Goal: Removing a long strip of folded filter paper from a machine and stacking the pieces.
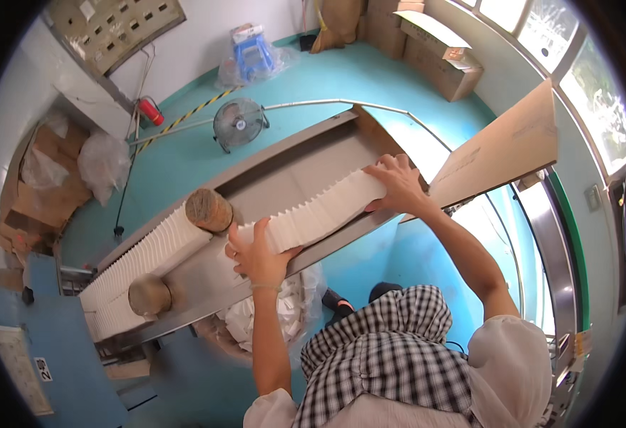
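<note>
A long row of white folded paper (323,208), perhaps tissues or napkins, lies in a metal trough (291,167). My left hand (261,255) grips its near-left end, thumb and fingers spread across it. At the other end my right hand (398,187) clasps the row, fingers over the top. Between them the row is squeezed together, its upper edge ridged. Further left in the trough stand more rows of the same white paper (141,260). One round wooden block (209,210) rests against the end of these rows, and a second wooden block (149,294) sits nearer me.
Below the trough is a plastic-lined container of white paper pieces (273,314). A cardboard sheet (502,143) juts up at the right. Beyond the trough stand a floor fan (240,123) and a blue stool (253,55). Cardboard boxes (434,60) are stacked near the windows.
</note>
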The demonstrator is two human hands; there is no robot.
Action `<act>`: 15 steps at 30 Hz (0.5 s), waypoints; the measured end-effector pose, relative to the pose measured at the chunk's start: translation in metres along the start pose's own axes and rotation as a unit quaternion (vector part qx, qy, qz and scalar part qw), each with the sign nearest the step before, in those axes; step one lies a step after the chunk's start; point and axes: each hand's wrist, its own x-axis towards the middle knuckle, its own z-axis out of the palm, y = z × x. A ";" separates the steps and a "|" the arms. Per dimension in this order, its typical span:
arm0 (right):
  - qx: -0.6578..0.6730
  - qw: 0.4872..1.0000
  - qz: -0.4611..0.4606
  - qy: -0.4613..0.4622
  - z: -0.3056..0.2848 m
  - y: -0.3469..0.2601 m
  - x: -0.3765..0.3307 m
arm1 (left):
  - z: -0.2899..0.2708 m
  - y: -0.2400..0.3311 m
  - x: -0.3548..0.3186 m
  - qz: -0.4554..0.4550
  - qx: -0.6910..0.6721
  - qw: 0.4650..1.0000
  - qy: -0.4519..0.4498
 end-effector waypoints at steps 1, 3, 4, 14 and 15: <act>-0.005 1.000 -0.002 0.029 0.005 -0.002 -0.002 | 0.005 -0.006 -0.001 0.024 -0.015 0.999 0.042; -0.012 0.996 -0.009 0.088 0.011 -0.016 -0.015 | 0.001 -0.025 -0.006 0.088 -0.014 0.989 0.116; -0.020 0.993 -0.020 0.116 0.010 -0.025 -0.017 | -0.006 -0.033 -0.007 0.124 -0.005 0.980 0.152; 0.006 0.964 0.018 0.267 -0.044 -0.059 -0.106 | -0.075 -0.014 -0.009 0.213 0.025 0.957 0.196; -0.010 0.964 0.064 0.257 -0.037 -0.051 -0.116 | -0.061 -0.013 -0.003 0.264 0.015 0.948 0.176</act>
